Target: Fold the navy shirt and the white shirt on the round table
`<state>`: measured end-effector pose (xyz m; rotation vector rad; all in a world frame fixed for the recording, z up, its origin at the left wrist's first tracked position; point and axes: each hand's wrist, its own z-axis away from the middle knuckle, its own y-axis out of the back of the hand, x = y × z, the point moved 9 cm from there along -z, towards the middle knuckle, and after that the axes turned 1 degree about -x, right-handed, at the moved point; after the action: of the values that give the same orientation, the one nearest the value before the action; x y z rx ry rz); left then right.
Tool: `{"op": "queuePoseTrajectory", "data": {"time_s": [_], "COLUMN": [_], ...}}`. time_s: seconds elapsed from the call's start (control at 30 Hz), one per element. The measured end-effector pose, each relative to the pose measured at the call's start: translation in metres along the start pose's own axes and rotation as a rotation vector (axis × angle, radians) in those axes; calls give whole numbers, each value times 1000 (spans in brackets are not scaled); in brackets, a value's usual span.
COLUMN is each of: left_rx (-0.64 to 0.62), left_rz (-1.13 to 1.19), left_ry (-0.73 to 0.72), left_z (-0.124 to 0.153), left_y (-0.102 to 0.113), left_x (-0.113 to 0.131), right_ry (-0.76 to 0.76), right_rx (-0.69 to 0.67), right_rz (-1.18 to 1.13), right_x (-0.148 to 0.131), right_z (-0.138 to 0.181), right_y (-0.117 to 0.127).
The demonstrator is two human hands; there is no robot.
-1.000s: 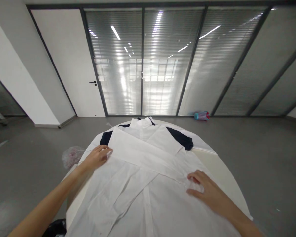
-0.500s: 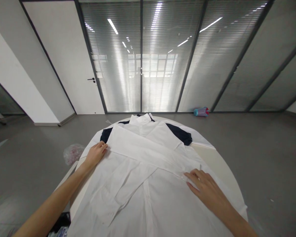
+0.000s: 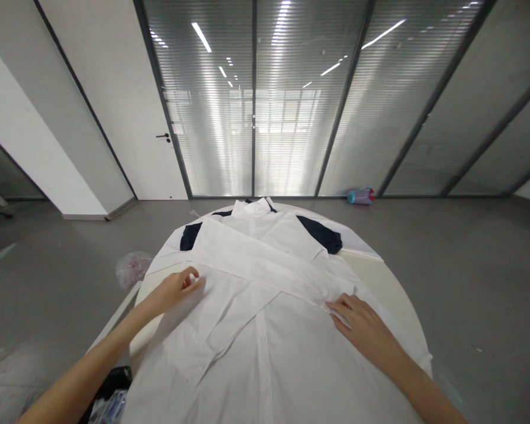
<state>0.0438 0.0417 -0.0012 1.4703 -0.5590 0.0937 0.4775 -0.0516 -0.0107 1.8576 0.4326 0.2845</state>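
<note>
A white long-sleeved button shirt lies spread on the round table, its collar at the far end. Its sleeves are folded across the front, one slanting over the other. Beside the shirt's left edge, my left hand is open with fingers loosely bent and apart, just over the cloth. My right hand is at the cuff end of the upper sleeve, with white fabric between thumb and fingers. Dark navy cloth shows from under the shirt on both sides near the shoulders.
The pale round table shows its rim at the right. Crumpled clear plastic lies on the floor at left, above a dark bag with packets. A blue and pink bundle rests by the glass partition.
My left hand has come off the sleeve's shoulder end and moved nearer and slightly right. My right hand has drawn its fingers together at the cuff, shifting slightly left.
</note>
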Motion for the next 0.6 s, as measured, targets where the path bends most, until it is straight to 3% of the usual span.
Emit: {"op": "queuePoseTrajectory", "data": {"time_s": [0.07,0.17,0.37,0.47,0.6], "left_rx": [-178,-270,-155,-65,26], "left_rz": [42,52,258,404,405], "left_ry": [30,63,44,65,117], "left_z": [22,48,63,60,59], "left_y": [-15,-27,-28,-20,-12], "left_x": [11,21,20,8,-9], "right_ry": [-22,-44,-59,-39,-14], "right_rx": [1,18,30,42,58], "right_rz": [-10,-10,-4,20,35], "right_x": [0,0,1,-1,-4], "right_z": [-1,0,4,4,6], "right_y": [-1,-3,-7,-7,-7]}}
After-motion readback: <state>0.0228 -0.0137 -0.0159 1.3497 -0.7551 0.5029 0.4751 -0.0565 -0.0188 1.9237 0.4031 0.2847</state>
